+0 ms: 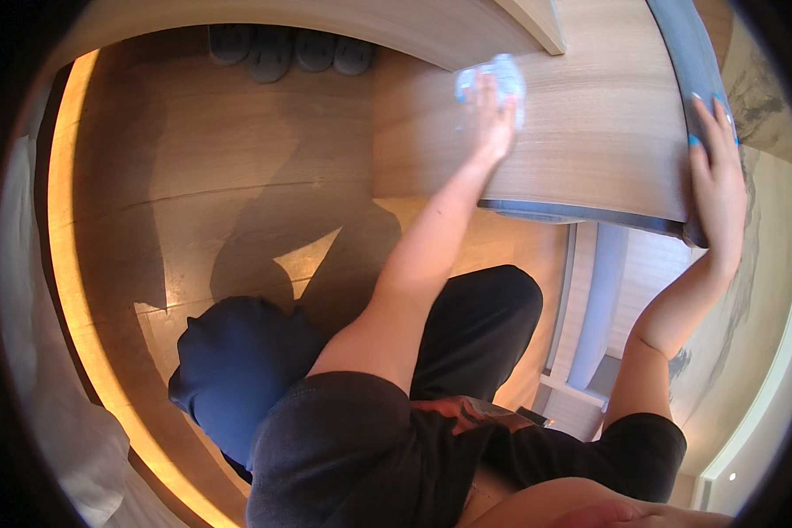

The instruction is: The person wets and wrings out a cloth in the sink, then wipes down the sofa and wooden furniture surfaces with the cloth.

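My left hand (492,122) presses a pale white-and-blue cloth (501,69) flat against a light wood-grain panel (587,132). Both the hand and the cloth are blurred, and the fingers cover much of the cloth. Along the panel's right side runs a dark grey edge (683,46). My right hand (719,158) rests over this edge near its lower corner, fingers spread along it and nails painted blue. Part of its grip on the far side is hidden.
A wooden ledge (534,23) juts out above the cloth. Several grey slippers (268,56) stand in shadow on the wood floor (224,165). A whitish curtain (79,455) hangs at left. My bent knees in dark trousers (482,323) are below the panel. A patterned wall (759,264) stands at right.
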